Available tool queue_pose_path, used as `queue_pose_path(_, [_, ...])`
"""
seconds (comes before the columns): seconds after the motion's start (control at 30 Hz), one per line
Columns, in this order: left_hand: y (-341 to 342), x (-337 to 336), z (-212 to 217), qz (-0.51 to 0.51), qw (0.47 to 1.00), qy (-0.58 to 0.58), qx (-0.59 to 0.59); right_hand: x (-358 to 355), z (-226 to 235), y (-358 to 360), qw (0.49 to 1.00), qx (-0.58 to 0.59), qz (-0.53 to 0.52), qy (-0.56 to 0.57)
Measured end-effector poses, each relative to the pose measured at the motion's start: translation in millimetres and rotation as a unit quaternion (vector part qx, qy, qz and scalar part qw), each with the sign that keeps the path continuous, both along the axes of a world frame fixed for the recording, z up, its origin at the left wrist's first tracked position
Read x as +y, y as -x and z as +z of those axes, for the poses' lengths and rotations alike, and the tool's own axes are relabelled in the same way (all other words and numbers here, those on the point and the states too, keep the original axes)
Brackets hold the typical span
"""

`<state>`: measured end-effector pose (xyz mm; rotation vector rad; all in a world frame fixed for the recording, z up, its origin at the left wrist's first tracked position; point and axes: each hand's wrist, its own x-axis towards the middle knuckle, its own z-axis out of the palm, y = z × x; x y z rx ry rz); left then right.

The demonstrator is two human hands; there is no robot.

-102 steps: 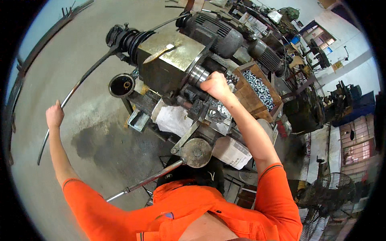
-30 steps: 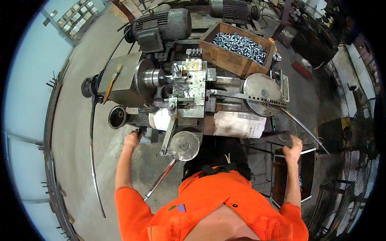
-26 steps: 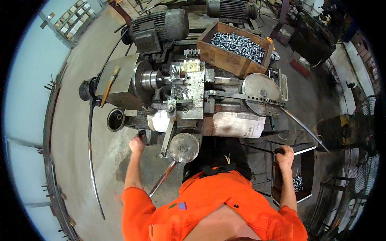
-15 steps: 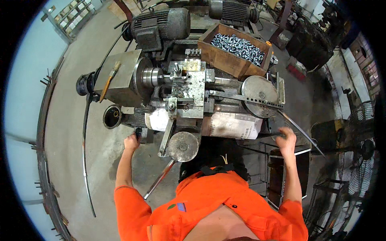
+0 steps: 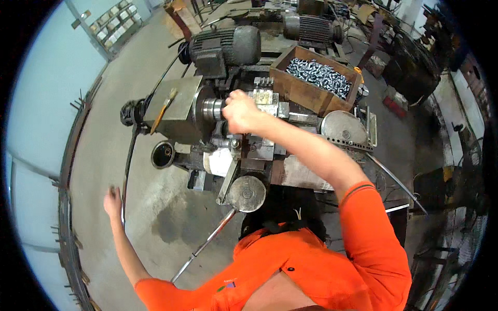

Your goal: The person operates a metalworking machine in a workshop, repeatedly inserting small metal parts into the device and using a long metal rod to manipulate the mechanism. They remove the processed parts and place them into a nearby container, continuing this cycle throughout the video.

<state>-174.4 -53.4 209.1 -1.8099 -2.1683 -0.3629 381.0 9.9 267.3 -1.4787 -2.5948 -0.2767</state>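
Note:
My right hand [image 5: 241, 113] reaches across the lathe [image 5: 262, 150] with its fingers curled in beside the shiny round chuck [image 5: 210, 109]. What its fingertips pinch there is hidden. Out on the left, my left hand [image 5: 111, 203] is closed, with a small dark thing at its fingertips that I cannot make out. It is close beside a long metal lever [image 5: 128, 179] that hangs from the headstock [image 5: 179, 98]. A brush [image 5: 164, 110] with a wooden handle lies on top of the headstock.
A wooden box [image 5: 295, 93] full of small shiny metal parts stands behind the lathe. Two round discs, one in front [image 5: 247, 194] and one at the right [image 5: 343, 128], carry long handles. A motor [image 5: 225, 46] sits behind the headstock. A round cup [image 5: 163, 154] juts out front left.
My right hand has moved from the lathe's right end to the chuck. My left hand has swung left from the lathe's front toward the long lever. The view has shifted slightly.

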Motion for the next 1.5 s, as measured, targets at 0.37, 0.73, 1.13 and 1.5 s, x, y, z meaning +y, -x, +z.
queue_pose_path(0.37, [-119, -85, -38, 0.125, 0.992, 0.0, -0.035, 20, -21, 17, 0.995, -0.014, -0.025, 0.091])
queue_pose_path(0.73, [-99, -67, -24, -0.014, 0.968, 0.164, -0.189, -11, 11, -35, 0.991, 0.101, 0.019, -0.09])
queue_pose_path(1.13, [-78, -22, -57, -0.067, 0.814, 0.138, -0.561, -102, -7, -231, 0.926, 0.248, -0.269, -0.092])
queue_pose_path(1.5, [-170, -78, 21, -0.098, 0.824, 0.244, -0.502, -420, -92, -328, 0.727, 0.325, -0.604, -0.029])
